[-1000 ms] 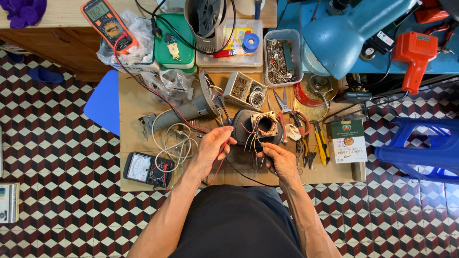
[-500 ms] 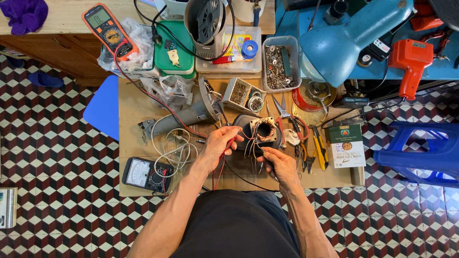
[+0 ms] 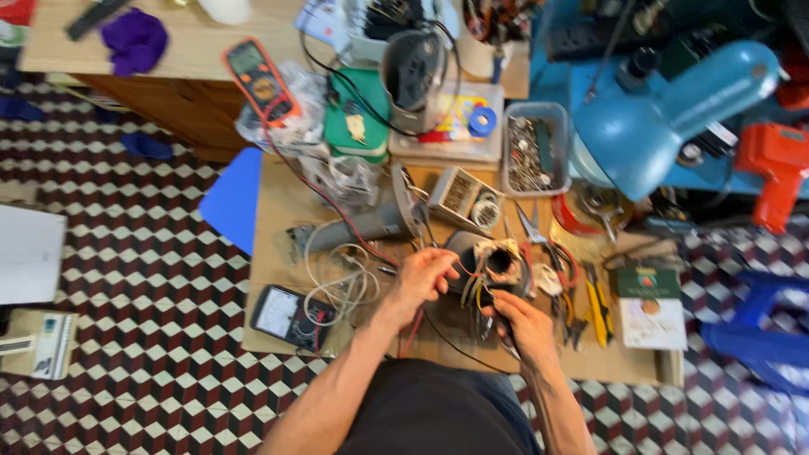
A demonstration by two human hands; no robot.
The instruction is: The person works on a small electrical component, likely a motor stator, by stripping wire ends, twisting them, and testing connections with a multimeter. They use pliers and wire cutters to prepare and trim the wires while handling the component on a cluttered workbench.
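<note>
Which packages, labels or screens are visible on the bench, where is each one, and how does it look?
Orange multimeter: far left on the bench, grey rectangular screen.
Black meter: near left corner, white dial face.
Green and white box: right of the right hand, flat, rectangular.
Green flat package: behind the left hand, rectangular, small pale label.

Floor [image 3: 126,244]: tiled in a repeating cube pattern of dark red, black and white, filling the left and lower frame. Low wooden board [image 3: 286,211]: centre frame. Wooden table [image 3: 194,50]: upper left. Blue plastic stool [image 3: 758,329]: lower right edge.
</note>
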